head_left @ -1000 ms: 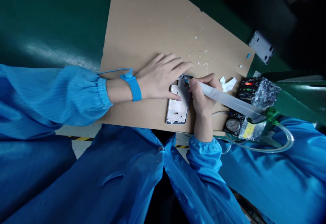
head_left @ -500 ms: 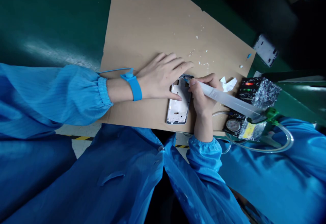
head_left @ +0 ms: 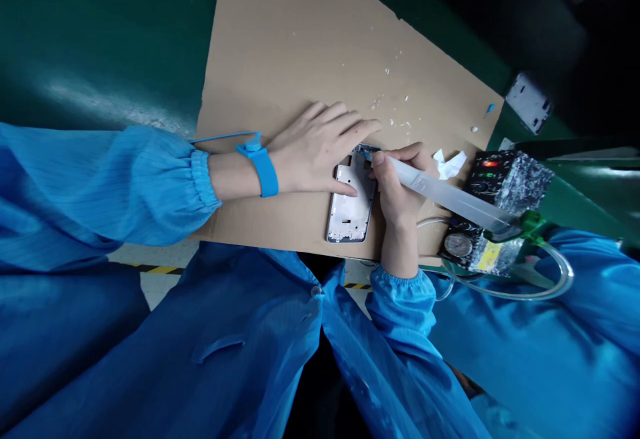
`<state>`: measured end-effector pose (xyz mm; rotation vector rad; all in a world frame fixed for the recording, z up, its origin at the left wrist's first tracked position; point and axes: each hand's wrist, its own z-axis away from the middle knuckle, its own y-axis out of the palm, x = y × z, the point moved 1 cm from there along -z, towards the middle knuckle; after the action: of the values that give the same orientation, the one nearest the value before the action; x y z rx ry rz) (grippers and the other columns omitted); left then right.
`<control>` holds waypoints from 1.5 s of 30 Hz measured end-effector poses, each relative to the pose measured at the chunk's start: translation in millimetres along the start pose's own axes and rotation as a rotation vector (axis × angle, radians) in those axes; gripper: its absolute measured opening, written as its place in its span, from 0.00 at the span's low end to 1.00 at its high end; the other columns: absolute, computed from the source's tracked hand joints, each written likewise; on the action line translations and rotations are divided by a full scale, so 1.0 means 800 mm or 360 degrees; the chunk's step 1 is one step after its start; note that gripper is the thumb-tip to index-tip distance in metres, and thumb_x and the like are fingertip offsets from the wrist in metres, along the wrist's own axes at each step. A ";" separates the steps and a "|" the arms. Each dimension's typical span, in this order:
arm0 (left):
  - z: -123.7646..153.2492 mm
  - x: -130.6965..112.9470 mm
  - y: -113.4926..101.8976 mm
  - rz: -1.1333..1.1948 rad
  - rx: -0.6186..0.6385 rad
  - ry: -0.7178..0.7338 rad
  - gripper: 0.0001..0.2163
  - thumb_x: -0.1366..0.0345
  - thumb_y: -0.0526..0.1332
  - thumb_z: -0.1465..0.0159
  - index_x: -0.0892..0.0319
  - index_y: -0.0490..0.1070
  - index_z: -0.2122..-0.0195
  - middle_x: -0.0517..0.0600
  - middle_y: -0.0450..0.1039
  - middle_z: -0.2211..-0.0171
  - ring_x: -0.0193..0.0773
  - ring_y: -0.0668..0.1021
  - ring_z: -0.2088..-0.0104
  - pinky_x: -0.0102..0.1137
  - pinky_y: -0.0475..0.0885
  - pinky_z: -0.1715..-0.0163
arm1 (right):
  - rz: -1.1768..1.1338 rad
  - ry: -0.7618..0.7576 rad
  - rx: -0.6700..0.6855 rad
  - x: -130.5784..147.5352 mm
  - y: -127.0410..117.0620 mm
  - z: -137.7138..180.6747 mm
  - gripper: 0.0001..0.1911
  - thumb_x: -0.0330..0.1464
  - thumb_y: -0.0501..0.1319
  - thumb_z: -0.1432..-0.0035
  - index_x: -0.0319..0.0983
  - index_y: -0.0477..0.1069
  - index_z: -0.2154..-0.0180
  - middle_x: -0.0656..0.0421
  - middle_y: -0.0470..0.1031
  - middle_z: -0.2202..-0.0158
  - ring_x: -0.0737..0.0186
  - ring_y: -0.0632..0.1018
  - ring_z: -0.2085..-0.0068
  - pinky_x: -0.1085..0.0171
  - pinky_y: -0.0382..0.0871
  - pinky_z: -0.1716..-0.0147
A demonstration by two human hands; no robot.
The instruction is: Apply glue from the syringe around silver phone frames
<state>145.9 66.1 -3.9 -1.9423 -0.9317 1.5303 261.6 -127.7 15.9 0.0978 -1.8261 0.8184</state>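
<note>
A silver phone frame (head_left: pixel 354 209) lies on the cardboard sheet (head_left: pixel 280 46) in front of me. My left hand (head_left: pixel 320 149) rests over its left side, fingers stretched out and thumb across the frame. My right hand (head_left: pixel 403 189) is closed like a pen grip round a translucent dispensing syringe (head_left: pixel 450 196). The syringe slants down to the left, its blue tip at the top end of the frame; whether the tip touches is hard to tell. A green cap (head_left: pixel 531 224) and a clear hose (head_left: pixel 567 272) are at its rear end.
A black dispenser box (head_left: pixel 520 176) with a red display and a gauge (head_left: pixel 457 246) stands at the right. Crumpled white paper (head_left: pixel 449 164), white crumbs (head_left: pixel 393 122) and a blue tip (head_left: pixel 491 108) lie on the cardboard. Another phone frame (head_left: pixel 529 102) lies beyond. A co-worker's blue sleeve (head_left: pixel 590 252) shows at right.
The second phone frame at the far right has shifted slightly to the right and down. My hands, the syringe and the near frame look almost unmoved.
</note>
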 end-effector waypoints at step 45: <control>-0.002 -0.001 0.000 0.0082 -0.0012 -0.0053 0.46 0.37 0.77 0.35 0.55 0.69 0.22 0.63 0.78 0.29 0.70 0.75 0.30 0.63 0.68 0.30 | 0.0019 0.0064 -0.0008 0.002 0.002 0.001 0.32 0.65 0.76 0.34 0.45 0.75 0.62 0.62 0.79 0.70 0.57 0.79 0.70 0.55 0.80 0.68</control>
<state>147.2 65.6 -2.7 -1.9657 -0.9091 1.5949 259.5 -126.9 16.4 0.0665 -1.7926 0.8185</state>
